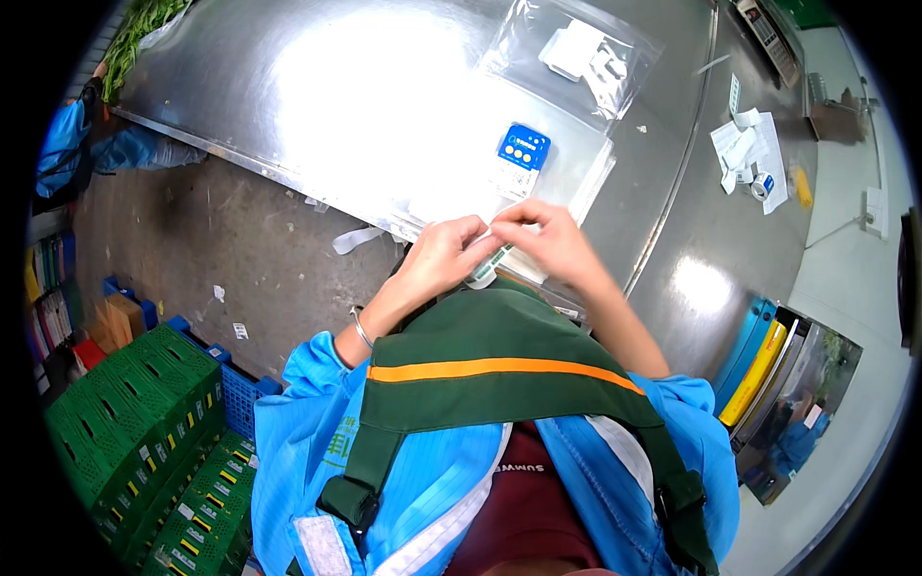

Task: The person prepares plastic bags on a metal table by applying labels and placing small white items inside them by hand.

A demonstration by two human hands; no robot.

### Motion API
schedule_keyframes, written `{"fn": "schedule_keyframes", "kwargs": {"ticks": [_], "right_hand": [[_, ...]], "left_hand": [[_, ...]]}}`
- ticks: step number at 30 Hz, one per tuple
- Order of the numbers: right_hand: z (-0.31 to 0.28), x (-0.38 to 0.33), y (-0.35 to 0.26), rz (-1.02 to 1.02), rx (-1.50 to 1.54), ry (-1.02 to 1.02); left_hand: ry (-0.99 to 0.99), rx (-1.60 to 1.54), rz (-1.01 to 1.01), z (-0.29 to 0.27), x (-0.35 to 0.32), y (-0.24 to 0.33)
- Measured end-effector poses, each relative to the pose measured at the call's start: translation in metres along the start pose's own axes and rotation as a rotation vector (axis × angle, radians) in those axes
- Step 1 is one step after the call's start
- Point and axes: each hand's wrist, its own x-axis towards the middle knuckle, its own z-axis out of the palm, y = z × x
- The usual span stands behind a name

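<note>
My left hand (444, 254) and my right hand (549, 245) meet at the near edge of the steel table, just above my green apron. The fingertips of both are pinched together on a small white label strip (483, 278) with green print, mostly hidden by the fingers. Beyond them, a blue card (524, 146) with yellow dots and a white lower part lies on a stack of clear plastic bags (576, 158). Farther off on the table is a clear bag (624, 53) with white pieces (572, 48) at it.
Right on the steel table (384, 86) are papers (759, 144), a small roll (763, 182) and a keypad device (768, 34). Green crates (134, 413) and a blue crate (245, 394) stand at lower left. At far left another person's blue sleeve (62, 144) shows near leafy greens (134, 38).
</note>
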Motion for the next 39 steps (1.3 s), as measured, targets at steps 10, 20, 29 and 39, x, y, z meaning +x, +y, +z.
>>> {"fn": "schedule_keyframes", "kwargs": {"ticks": [10,20,29,39], "right_hand": [[-0.015,0.083,0.124,0.041,-0.253,0.704],[-0.042,0.027,0.137,-0.135,-0.873,-0.121],[-0.064,0.035,0.029,-0.184,0.395,0.768],[-0.023,0.082,0.122,0.341,0.224,0.599]], "left_hand": [[0.045,-0.177,-0.087,-0.026,-0.007,-0.007],[-0.161,-0.510,-0.091,-0.037,-0.007,-0.011],[0.056,-0.018,0.055,-0.019,-0.006,-0.011],[0.069,-0.050,-0.011,-0.021,-0.004,-0.009]]}}
